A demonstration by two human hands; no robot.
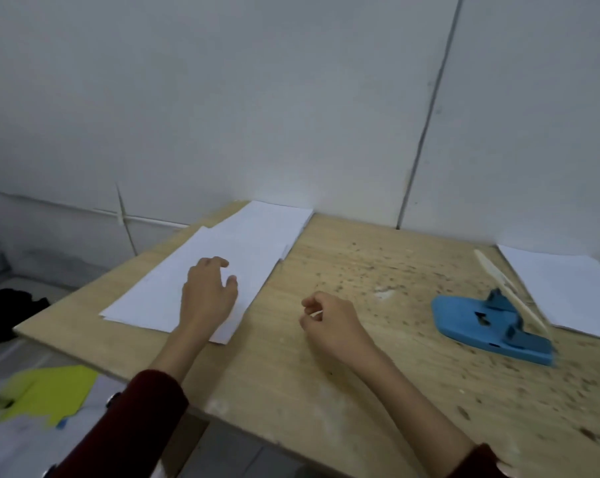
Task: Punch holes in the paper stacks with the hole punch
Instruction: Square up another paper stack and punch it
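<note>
Head view: flat white paper stacks, blue plastic hole punch, speckled wooden table.

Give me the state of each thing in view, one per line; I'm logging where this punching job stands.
Left paper stack: flat on the table, sheets fanned unevenly.
Right paper stack: flat at the table's right edge, partly out of frame.
Hole punch: on the table, lever raised, no paper in it.
Left hand: over the left paper stack, fingers loosely bent; contact unclear.
Right hand: above the table, fingers loosely curled, holding nothing.
</note>
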